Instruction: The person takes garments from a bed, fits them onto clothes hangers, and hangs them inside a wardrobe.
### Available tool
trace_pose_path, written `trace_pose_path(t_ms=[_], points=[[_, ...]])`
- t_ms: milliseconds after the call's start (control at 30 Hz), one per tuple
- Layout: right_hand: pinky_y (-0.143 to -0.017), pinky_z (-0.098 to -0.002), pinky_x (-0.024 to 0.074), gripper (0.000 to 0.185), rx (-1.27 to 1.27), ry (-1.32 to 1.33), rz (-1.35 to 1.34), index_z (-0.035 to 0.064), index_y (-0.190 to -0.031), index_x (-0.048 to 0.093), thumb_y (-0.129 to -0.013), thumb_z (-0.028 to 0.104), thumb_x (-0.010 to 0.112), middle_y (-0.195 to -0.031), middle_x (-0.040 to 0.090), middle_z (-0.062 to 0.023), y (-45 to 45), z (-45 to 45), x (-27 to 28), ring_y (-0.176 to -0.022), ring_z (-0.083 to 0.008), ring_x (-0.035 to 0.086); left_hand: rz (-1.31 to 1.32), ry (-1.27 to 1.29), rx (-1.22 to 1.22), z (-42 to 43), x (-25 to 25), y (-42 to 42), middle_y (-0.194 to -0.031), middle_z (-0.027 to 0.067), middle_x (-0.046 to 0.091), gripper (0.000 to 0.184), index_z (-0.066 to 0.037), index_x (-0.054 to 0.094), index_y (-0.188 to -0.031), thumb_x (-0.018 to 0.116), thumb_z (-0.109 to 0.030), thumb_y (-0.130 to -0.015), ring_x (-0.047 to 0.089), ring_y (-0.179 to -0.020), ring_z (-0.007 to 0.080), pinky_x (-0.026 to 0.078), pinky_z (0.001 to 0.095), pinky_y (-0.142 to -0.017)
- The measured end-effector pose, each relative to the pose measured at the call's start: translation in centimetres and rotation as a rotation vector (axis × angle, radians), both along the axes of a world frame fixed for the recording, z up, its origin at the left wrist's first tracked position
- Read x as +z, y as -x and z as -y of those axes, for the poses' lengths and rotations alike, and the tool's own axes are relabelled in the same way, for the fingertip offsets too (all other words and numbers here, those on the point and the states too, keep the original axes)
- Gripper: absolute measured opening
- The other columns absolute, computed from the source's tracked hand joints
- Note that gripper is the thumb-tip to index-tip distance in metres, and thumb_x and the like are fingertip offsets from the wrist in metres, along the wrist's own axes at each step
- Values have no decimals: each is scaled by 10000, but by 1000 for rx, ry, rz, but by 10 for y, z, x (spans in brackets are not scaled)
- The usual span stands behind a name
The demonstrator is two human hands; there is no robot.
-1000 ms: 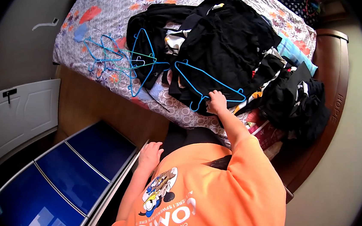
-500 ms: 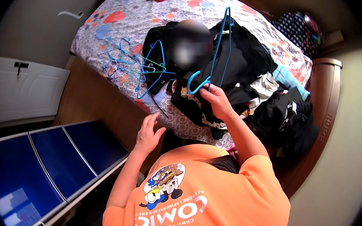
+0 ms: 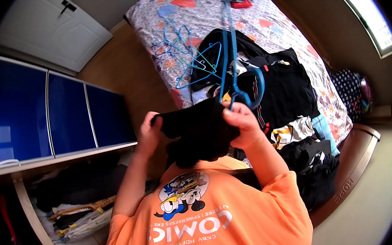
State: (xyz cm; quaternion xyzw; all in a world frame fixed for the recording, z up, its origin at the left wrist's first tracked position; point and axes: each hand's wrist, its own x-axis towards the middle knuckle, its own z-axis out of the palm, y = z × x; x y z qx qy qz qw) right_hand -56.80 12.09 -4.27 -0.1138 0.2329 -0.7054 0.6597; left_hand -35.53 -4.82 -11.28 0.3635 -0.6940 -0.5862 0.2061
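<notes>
A black garment [image 3: 196,127] is stretched between my two hands in front of my orange shirt; its kind is not clear. My left hand [image 3: 149,133] is closed on one end of its upper edge. At the other end my right hand [image 3: 243,122] grips the cloth along with a blue clothes hanger [image 3: 254,94]. The hanger's hook curves to the right above that hand, and its long bars stretch away over the bed. Beyond it, a black garment with red and white trim [image 3: 288,86] lies spread on the bed.
Several blue and green hangers [image 3: 200,64] lie tangled on the patterned bed [image 3: 151,37]. More dark clothes [image 3: 312,168] are heaped by the wooden headboard [image 3: 349,174]. To the left stands a blue-fronted cabinet [image 3: 69,110], with an open compartment of folded clothes [image 3: 82,211].
Both hands now hold a black garment that they did not hold before. My left hand was empty and has closed on it. The hanger stays in my right hand. The view has shifted left.
</notes>
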Motion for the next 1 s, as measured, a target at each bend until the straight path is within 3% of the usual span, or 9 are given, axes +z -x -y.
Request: trace_pose_path(t_ms=[67, 100, 200, 367, 600, 733, 833, 867, 1000], points=[[-712, -274, 510, 216, -73, -15, 24, 15, -987, 576, -858, 187, 588, -857, 639, -59, -1, 8, -3, -761, -149, 633, -192, -340, 104, -6, 29, -16, -730, -92, 423, 127, -110, 507, -936, 519, -236, -935, 365, -647, 2, 329, 172, -576], [-801, -336, 505, 264, -49, 79, 54, 15, -1065, 550, -887, 210, 535, -986, 638, -103, 3, 12, -23, -872, -215, 639, -311, -360, 96, -8, 40, -25, -736, -87, 429, 102, -97, 511, -933, 538, -195, -923, 379, -659, 2, 328, 162, -588], [-776, -324, 514, 221, -50, 55, 29, 31, -1029, 565, -896, 204, 533, -953, 648, -92, -7, 26, -17, -843, -200, 646, -427, -469, 78, -19, 83, -54, -767, -56, 502, 144, -80, 505, -940, 600, -171, -884, 453, -695, 19, 367, 168, -607], [-763, -295, 517, 163, -38, -105, -68, 31, -951, 598, -900, 175, 541, -904, 657, -79, -40, 45, 0, -823, -175, 645, -532, -386, 14, -27, 124, -93, -790, -30, 519, 257, -67, 490, -923, 642, -261, -851, 474, -701, 29, 382, 166, -623], [-688, -265, 502, 123, 12, -41, -83, 53, -904, 589, -903, 166, 541, -849, 644, -40, -87, 63, 16, -740, -138, 622, -414, -269, 189, -21, 139, -144, -862, -16, 552, 236, -45, 527, -920, 593, -268, -885, 518, -786, 40, 410, 165, -700], [-682, -272, 509, 114, -3, -59, -103, 54, -897, 584, -905, 156, 535, -852, 644, -37, -122, 73, 17, -744, -140, 626, -209, -47, 325, -9, 132, -176, -675, -69, 471, 219, -45, 536, -759, 656, -211, -837, 371, -636, 4, 295, 169, -570], [-698, -192, 379, 94, 0, -21, -317, 63, -869, 587, -901, 145, 556, -814, 569, 49, -147, 77, 10, -744, -39, 490, -91, 169, 450, -2, 115, -193, -617, -62, 457, 180, -37, 514, -717, 663, -109, -789, 377, -569, 17, 320, 190, -518], [-716, -240, 475, 114, -42, 65, -364, 44, -971, 590, -879, 103, 560, -858, 623, -14, -154, 79, 3, -780, -111, 599, -65, 161, 448, -1, 113, -201, -613, -49, 470, 162, -25, 505, -715, 636, -90, -785, 399, -571, 29, 341, 207, -522], [-678, -192, 400, 147, -177, 104, -528, 18, -973, 588, -867, 121, 589, -803, 581, 32, -191, 74, 20, -703, -58, 528, 33, 183, 495, 10, 95, -231, -604, -13, 490, 212, -13, 509, -724, 632, -161, -812, 423, -570, 53, 362, 227, -534]])
